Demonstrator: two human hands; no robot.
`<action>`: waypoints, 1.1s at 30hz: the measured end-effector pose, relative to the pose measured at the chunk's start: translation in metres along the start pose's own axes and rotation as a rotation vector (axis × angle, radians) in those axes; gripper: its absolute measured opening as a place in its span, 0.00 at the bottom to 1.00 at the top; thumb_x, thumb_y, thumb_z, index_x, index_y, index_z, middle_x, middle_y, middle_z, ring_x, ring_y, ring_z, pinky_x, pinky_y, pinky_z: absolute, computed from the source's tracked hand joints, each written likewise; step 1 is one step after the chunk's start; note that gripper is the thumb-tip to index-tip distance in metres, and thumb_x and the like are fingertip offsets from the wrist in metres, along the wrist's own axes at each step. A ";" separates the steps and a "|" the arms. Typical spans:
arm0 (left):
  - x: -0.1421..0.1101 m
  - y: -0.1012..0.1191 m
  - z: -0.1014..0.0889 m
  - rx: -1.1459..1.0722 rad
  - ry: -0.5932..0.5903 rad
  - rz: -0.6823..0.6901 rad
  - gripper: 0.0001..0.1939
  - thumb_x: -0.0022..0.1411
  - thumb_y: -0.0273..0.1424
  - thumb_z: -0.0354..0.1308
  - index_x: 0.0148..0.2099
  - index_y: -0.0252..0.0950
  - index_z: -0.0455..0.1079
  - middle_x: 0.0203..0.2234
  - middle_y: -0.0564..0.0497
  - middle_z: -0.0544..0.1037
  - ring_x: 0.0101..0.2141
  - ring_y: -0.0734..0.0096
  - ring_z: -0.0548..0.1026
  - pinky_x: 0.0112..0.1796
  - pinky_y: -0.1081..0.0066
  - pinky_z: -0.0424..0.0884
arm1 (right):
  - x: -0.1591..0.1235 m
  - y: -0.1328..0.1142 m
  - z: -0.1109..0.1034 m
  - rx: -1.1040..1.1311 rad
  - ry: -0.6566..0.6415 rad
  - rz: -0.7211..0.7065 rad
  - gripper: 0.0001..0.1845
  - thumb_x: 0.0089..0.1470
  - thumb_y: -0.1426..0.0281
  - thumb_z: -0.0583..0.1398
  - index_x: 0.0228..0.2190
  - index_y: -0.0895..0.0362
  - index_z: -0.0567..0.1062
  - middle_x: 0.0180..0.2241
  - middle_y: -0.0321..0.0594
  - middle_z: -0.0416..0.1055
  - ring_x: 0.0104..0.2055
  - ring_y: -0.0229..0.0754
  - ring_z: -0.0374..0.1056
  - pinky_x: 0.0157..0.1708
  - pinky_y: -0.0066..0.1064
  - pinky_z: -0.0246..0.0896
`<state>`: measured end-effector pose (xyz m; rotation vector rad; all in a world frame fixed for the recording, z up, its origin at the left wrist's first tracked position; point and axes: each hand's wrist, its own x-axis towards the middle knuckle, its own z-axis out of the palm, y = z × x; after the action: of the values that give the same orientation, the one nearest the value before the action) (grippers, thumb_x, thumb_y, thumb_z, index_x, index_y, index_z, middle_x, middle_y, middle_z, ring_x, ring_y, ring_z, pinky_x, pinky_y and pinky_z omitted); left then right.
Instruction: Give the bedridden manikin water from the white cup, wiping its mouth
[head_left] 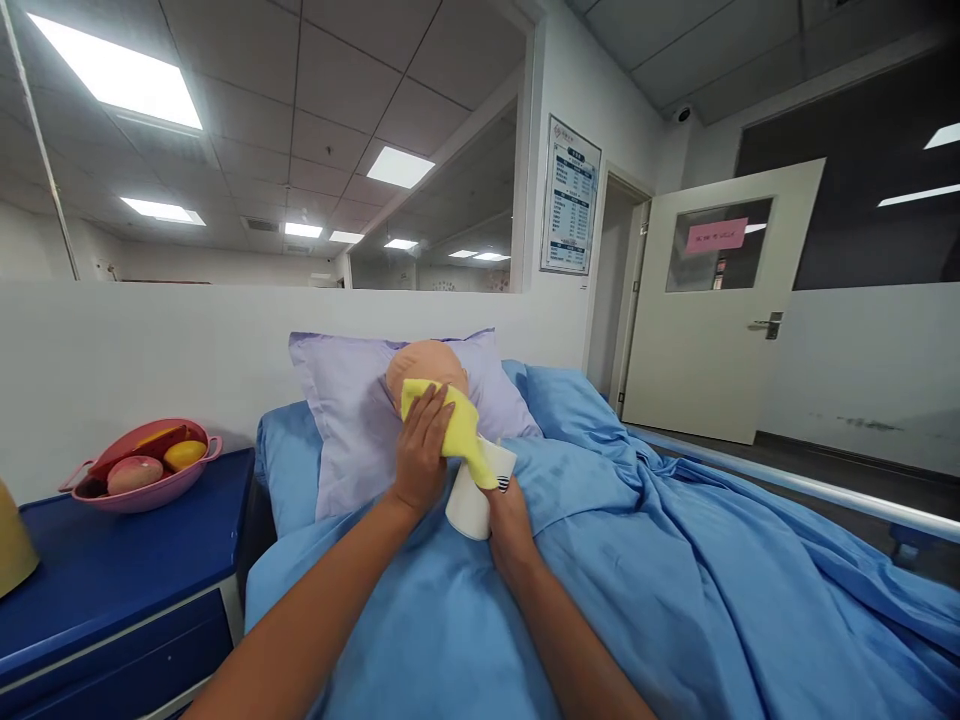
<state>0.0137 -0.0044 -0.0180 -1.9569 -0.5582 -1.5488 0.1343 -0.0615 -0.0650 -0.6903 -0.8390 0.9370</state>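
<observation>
A manikin head (424, 362) lies on a lilac pillow (345, 420) in a bed under a blue sheet (675, 590). My left hand (420, 450) presses a yellow cloth (457, 425) against the manikin's face, fingers flat on the cloth. My right hand (504, 505) is wrapped round a white cup (474, 495) just below the cloth, resting on the sheet. The cloth's lower corner hangs over the cup's rim.
A blue bedside cabinet (112, 580) stands at the left with a pink bowl (146, 480) of fruit on it. A yellow object (13, 545) shows at the left edge. A metal bed rail (810, 490) runs along the right. A door (716, 300) stands ajar behind.
</observation>
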 end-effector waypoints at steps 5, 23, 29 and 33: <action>-0.010 -0.002 0.016 0.102 -0.228 0.163 0.20 0.68 0.23 0.45 0.60 0.30 0.61 0.57 0.41 0.71 0.63 0.65 0.61 0.61 0.54 0.62 | 0.002 0.005 -0.002 0.070 -0.004 0.006 0.34 0.43 0.60 0.69 0.52 0.54 0.70 0.49 0.41 0.75 0.50 0.51 0.72 0.48 0.41 0.67; -0.016 -0.010 -0.010 -0.127 -0.150 0.120 0.20 0.67 0.23 0.46 0.60 0.33 0.60 0.57 0.39 0.71 0.63 0.62 0.59 0.59 0.49 0.64 | 0.000 0.006 -0.001 0.069 -0.008 0.002 0.29 0.44 0.59 0.68 0.47 0.56 0.71 0.41 0.40 0.78 0.41 0.47 0.75 0.40 0.36 0.70; -0.017 -0.009 0.013 -0.010 -0.223 0.165 0.16 0.66 0.24 0.49 0.55 0.30 0.66 0.53 0.40 0.74 0.60 0.63 0.66 0.58 0.55 0.67 | 0.004 0.009 -0.005 0.090 -0.032 0.013 0.30 0.45 0.59 0.67 0.50 0.57 0.71 0.42 0.42 0.78 0.38 0.48 0.75 0.38 0.38 0.71; -0.041 -0.014 0.014 0.006 -0.235 0.163 0.15 0.66 0.24 0.49 0.53 0.31 0.67 0.54 0.41 0.74 0.59 0.65 0.67 0.58 0.58 0.68 | 0.003 0.010 -0.005 0.098 -0.031 0.030 0.31 0.46 0.59 0.67 0.51 0.57 0.71 0.42 0.42 0.78 0.39 0.48 0.75 0.39 0.38 0.71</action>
<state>0.0050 0.0160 -0.0572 -2.1379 -0.4829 -1.2270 0.1357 -0.0553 -0.0747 -0.6065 -0.8069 1.0115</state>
